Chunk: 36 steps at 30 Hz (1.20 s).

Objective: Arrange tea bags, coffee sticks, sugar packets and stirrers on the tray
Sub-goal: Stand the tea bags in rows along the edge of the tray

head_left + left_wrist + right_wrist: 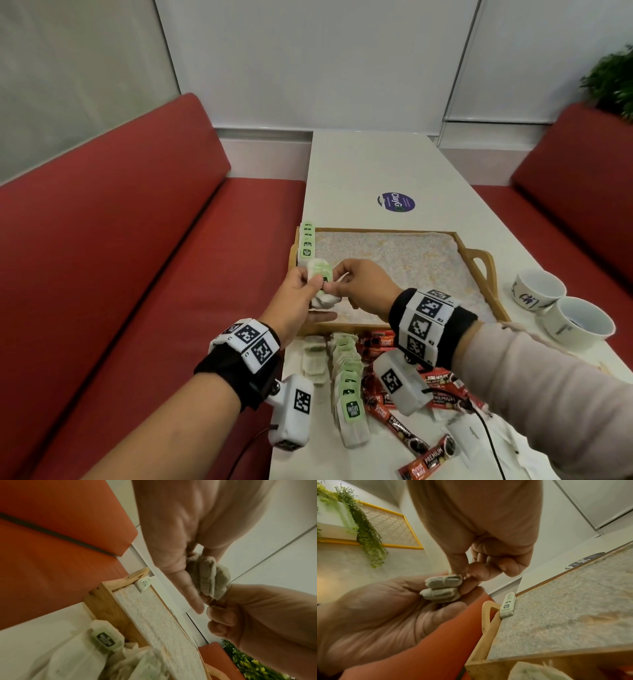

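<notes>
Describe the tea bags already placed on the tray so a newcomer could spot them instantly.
Find the wooden tray on the white table. Along the tray's left edge, at the far corner, a short row of tea bags lies overlapping, green tags up. Unlike the loose tea bag pile in front of the tray or the bunch held in both hands, this row sits inside the tray.

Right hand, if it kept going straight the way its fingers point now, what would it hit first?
The right hand points left at the bundle of tea bags it already pinches; just behind them is the left hand. Depth beyond that is unclear.
</notes>
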Motion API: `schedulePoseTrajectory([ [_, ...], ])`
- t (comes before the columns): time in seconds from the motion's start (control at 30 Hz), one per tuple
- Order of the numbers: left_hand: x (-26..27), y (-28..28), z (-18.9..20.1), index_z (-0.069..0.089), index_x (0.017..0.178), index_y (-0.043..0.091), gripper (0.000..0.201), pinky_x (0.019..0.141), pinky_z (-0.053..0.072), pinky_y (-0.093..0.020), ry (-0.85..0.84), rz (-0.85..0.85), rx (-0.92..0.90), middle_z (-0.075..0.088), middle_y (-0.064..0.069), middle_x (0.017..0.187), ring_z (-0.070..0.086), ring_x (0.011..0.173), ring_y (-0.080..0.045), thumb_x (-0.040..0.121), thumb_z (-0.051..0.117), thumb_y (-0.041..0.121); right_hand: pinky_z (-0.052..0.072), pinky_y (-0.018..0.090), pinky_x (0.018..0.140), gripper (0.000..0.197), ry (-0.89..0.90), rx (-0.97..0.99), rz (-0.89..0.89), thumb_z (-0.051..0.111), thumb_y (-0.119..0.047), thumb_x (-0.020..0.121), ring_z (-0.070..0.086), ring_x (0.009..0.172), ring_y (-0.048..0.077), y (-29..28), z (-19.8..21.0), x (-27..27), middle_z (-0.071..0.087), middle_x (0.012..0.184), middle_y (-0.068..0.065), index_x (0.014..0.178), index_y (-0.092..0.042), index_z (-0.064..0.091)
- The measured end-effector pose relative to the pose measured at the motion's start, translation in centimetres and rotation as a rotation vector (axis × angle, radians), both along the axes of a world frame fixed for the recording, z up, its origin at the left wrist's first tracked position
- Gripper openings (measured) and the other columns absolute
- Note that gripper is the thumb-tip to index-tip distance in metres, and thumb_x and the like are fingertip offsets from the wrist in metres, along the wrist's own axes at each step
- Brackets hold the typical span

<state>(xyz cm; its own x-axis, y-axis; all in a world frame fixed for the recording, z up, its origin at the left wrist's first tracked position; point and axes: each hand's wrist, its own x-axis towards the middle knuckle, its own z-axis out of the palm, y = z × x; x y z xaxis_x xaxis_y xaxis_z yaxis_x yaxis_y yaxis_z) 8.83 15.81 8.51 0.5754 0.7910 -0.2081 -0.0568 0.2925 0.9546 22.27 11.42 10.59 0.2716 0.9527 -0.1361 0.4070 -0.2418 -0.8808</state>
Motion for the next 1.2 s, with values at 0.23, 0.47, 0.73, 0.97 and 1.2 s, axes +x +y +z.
schedulePoseTrajectory([
  [0.23, 0.9, 2.7, -0.9, 0.043, 0.127, 0.009, 0.033, 0.068, 0.06, -0.031, -0.068, 0.011, -0.107, 0.062, -0.014, 0.119, 0.069, 0.091, -0.021, 0.096, 0.051, 0.016, 0.044, 0.026, 0.052, 0.017, 0.096, -0.014, -0.046, 0.076, -0.016, 0.079, 0.051, 0.043, 0.008, 2.9, -0.9, 1.6, 0.061, 0.06, -0.001, 0.076, -0.01, 0.061],
  [0.47, 1.3, 5.7, -1.5, 0.053, 0.12, 0.014, 0.025, 0.065, 0.058, -0.024, -0.086, 0.088, -0.068, 0.067, -0.008, 0.11, 0.07, 0.086, -0.015, 0.095, 0.051, 0.009, 0.037, 0.015, 0.041, 0.015, 0.183, -0.02, -0.072, 0.069, -0.012, 0.085, 0.052, 0.043, 0.008, 6.3, -1.4, 2.8, 0.063, 0.067, 0.002, 0.078, -0.01, 0.056],
  [0.73, 1.4, 9.1, -1.7, 0.052, 0.119, 0.009, 0.026, 0.061, 0.059, -0.024, -0.027, 0.236, 0.002, 0.068, -0.009, 0.1, 0.069, 0.082, -0.017, 0.093, 0.055, 0.005, 0.036, 0.02, 0.046, 0.015, 0.228, -0.078, -0.055, 0.059, -0.005, 0.091, 0.05, 0.043, 0.007, 9.7, -2.5, 4.0, 0.058, 0.062, 0.0, 0.077, -0.011, 0.056],
  [0.97, 0.9, 11.1, -2.2, 0.052, 0.114, 0.005, 0.022, 0.057, 0.057, -0.022, -0.02, 0.337, 0.016, 0.064, -0.009, 0.095, 0.068, 0.077, -0.014, 0.093, 0.056, 0.004, 0.032, 0.018, 0.039, 0.019, 0.116, -0.194, -0.12, 0.058, -0.005, 0.091, 0.049, 0.042, 0.008, 12.6, -4.3, 4.5, 0.059, 0.064, 0.001, 0.074, -0.013, 0.055],
  [1.2, 0.8, 11.8, -2.8, 0.053, 0.114, 0.007, 0.022, 0.063, 0.059, -0.026, -0.013, 0.342, 0.021, 0.064, -0.009, 0.094, 0.067, 0.083, -0.018, 0.092, 0.057, 0.005, 0.031, 0.013, 0.031, 0.02, 0.076, -0.28, -0.1, 0.061, -0.003, 0.089, 0.047, 0.047, 0.011, 14.7, -6.2, 3.8, 0.061, 0.071, 0.002, 0.073, -0.013, 0.053],
])
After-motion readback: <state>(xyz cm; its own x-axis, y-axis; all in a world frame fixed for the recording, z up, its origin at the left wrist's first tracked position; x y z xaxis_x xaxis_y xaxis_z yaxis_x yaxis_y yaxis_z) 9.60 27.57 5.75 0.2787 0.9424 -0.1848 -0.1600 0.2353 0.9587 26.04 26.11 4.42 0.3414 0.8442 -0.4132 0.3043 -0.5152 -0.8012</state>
